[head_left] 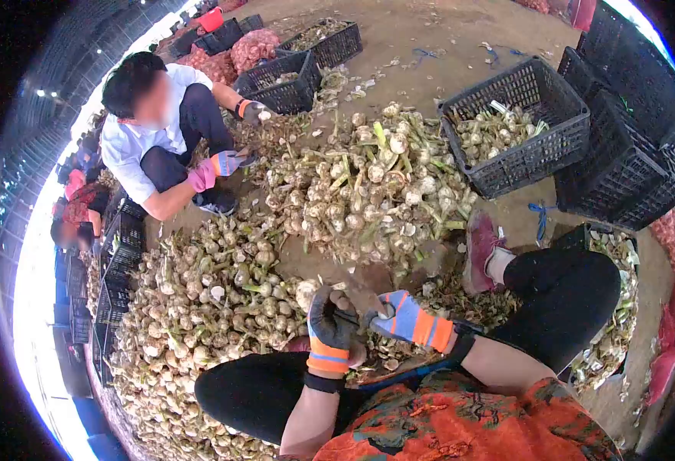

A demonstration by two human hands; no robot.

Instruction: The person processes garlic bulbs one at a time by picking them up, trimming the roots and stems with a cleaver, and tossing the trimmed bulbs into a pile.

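My left hand (331, 326), in a grey, orange and blue work glove, is closed on a garlic bulb (307, 293) whose pale head shows beside the fingertips. My right hand (410, 319), in a matching glove, is closed round a knife (364, 296) with a flat, dull brownish blade pointing toward the left hand. The handle is hidden in the glove. Both hands are close together over my lap. Below and left of them spreads a large heap of garlic (199, 307) with stems; another garlic pile (384, 177) lies ahead.
A black crate (522, 165) partly filled with garlic stands ahead right, near stacked crates (622, 161). Trimmings fill a container (610, 307) by my right leg. A co-worker (172, 131) with gloved hands crouches at the left. Red net sacks (253, 50) and more crates (326, 44) stand behind.
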